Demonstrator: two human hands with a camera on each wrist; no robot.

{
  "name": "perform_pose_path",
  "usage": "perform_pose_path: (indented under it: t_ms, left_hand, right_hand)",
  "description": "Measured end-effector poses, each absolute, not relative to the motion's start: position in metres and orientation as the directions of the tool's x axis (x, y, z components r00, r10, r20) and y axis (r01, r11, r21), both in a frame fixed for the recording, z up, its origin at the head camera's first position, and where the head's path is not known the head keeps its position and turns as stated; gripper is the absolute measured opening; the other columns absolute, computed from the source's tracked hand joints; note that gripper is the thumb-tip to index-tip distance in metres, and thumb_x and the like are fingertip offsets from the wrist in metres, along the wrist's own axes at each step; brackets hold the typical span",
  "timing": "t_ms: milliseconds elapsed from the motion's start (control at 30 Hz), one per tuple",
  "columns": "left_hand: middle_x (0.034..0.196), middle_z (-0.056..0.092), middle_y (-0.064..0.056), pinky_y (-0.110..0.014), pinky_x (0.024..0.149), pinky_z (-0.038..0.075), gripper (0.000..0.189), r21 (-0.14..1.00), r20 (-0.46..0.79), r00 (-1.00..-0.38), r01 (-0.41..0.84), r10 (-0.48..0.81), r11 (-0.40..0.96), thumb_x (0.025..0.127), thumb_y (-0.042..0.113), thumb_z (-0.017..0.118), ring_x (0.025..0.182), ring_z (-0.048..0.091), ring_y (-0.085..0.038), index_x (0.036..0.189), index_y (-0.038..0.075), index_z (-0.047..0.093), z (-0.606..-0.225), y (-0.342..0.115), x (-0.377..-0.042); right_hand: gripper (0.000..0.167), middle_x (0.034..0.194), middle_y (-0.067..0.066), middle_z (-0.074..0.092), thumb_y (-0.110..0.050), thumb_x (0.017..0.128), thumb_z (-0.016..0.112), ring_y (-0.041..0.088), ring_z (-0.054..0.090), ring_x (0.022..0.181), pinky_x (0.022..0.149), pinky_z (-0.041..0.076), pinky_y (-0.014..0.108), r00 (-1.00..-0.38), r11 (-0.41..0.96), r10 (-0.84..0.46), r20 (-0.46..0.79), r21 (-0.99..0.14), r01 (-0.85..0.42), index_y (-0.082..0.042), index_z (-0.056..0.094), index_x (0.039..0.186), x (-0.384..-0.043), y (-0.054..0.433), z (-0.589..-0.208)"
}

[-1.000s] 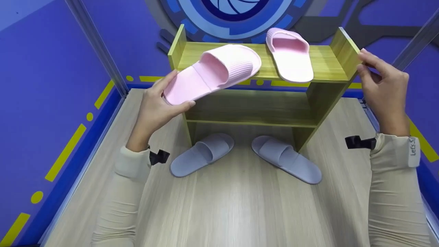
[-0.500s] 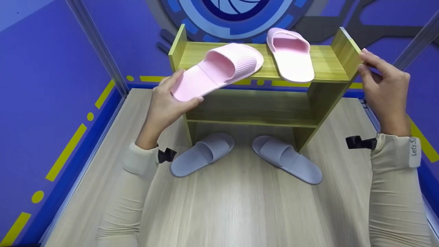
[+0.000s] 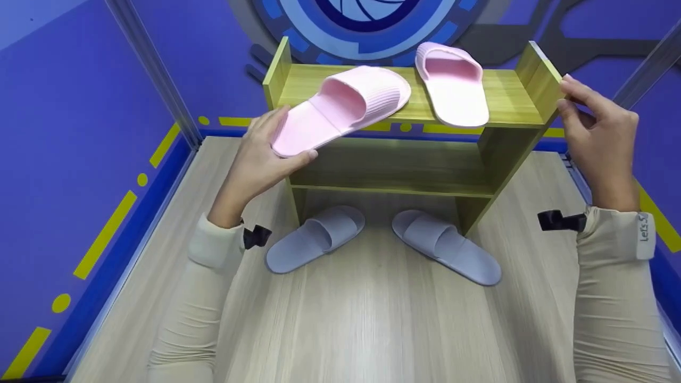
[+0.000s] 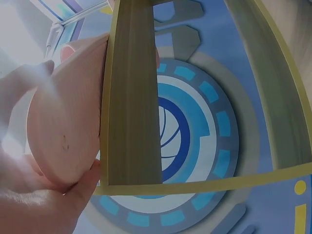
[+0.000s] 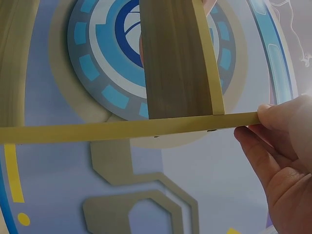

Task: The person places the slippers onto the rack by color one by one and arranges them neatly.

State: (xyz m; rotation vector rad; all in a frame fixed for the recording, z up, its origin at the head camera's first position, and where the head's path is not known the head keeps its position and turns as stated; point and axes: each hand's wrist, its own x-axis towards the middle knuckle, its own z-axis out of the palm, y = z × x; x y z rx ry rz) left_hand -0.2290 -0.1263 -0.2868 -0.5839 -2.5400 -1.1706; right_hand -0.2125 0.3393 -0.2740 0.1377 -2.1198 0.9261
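Note:
My left hand (image 3: pixel 260 157) grips a pink slipper (image 3: pixel 311 125) by its heel, thumb along one edge and fingers on the other. That slipper is tilted, its toe over the top shelf of a wooden shoe rack (image 3: pixel 393 189). In the left wrist view the sole (image 4: pixel 66 122) faces the camera, close against the shelf's front edge. A second pink slipper (image 3: pixel 460 103) lies on the top shelf to the right, heel towards me. My right hand (image 3: pixel 601 138) pinches the front edge of the rack's right side panel (image 5: pixel 195 124) between thumb and fingers.
Two grey slippers stand on the wood-look floor (image 3: pixel 362 330) at the rack's foot, a left one (image 3: pixel 298 250) and a right one (image 3: pixel 468 258), toes pointing inward. Behind the rack is a blue printed wall (image 3: pixel 207 53). Metal posts (image 3: pixel 154 69) edge the space.
My left hand has moved the pink slipper a little right and up, over the top shelf. During the last half second it has barely moved. My right hand stays on the side panel.

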Motion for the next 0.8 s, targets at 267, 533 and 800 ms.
perform_pose_path:
  t_ms: [267, 533, 800]
  left_hand:
    - [0.148, 0.041, -0.014, -0.049, 0.110, 0.033, 0.080, 0.649, 0.362, -0.882, 0.472, 0.303, 0.596, 0.081, 0.035, 0.072, 0.132, 0.037, -0.028, 0.146, 0.002, 0.039, -0.284, -0.133, -0.229]
    - [0.151, 0.039, -0.010, -0.050, 0.112, 0.030, 0.076, 0.682, 0.314, -0.887, 0.458, 0.338, 0.570, 0.082, 0.030, 0.071, 0.135, 0.035, -0.027, 0.146, 0.004, 0.039, -0.280, -0.139, -0.230]
    - [0.149, 0.042, -0.009, -0.045, 0.108, 0.037, 0.073, 0.702, 0.315, -0.890, 0.452, 0.328, 0.551, 0.082, 0.033, 0.072, 0.133, 0.040, -0.025, 0.144, 0.008, 0.044, -0.278, -0.142, -0.232]
  right_hand:
    - [0.028, 0.126, 0.005, 0.065, -0.007, 0.091, 0.063, 0.002, 0.062, 0.113, 0.087, 0.049, 0.010, -0.676, 0.716, 0.204, 0.708, -0.579, -0.390, -0.010, 0.069, 0.119, -0.212, 0.338, -0.274]
    - [0.028, 0.126, 0.006, 0.065, -0.007, 0.091, 0.063, 0.003, 0.062, 0.114, 0.088, 0.049, 0.012, -0.677, 0.720, 0.198, 0.709, -0.574, -0.390, -0.008, 0.069, 0.119, -0.210, 0.337, -0.272]
    - [0.028, 0.126, 0.006, 0.064, -0.007, 0.091, 0.063, 0.004, 0.062, 0.115, 0.088, 0.049, 0.012, -0.681, 0.720, 0.203, 0.704, -0.579, -0.383, -0.008, 0.069, 0.118, -0.209, 0.337, -0.271]
